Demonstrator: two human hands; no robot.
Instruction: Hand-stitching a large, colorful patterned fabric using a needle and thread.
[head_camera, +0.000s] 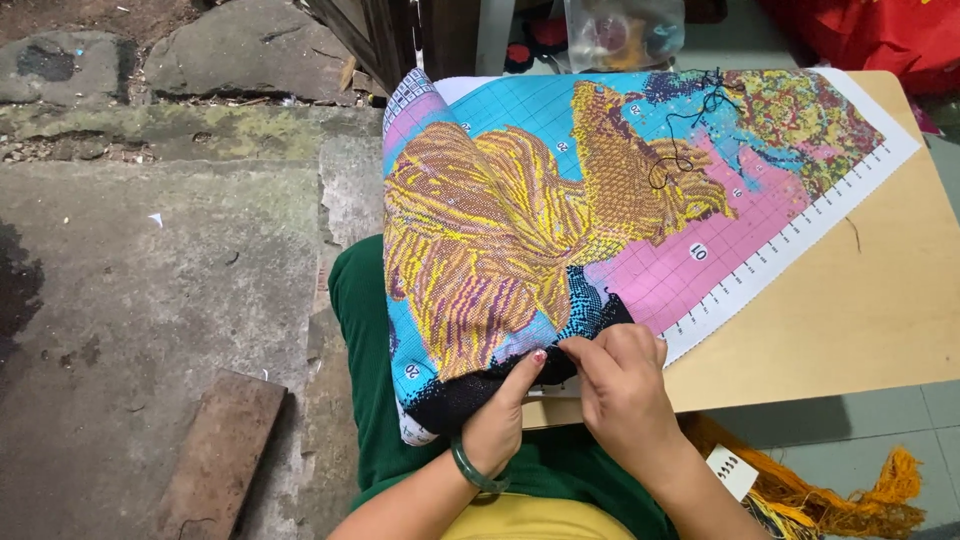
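Cloth: a big stitching cloth (560, 210) with a yellow fish picture lies over the counter's (860, 310) left edge and down onto the person's lap.
Left hand (497, 420): closed, pinching the dark near edge of the cloth from below.
Right hand (622, 385): fingers pressed together at that same edge; a needle is too small to see.
Done: most of the picture looks filled.
Left: the near dark part looks unfinished.
Threads: yellow bundle (840, 495) under the counter's near edge.
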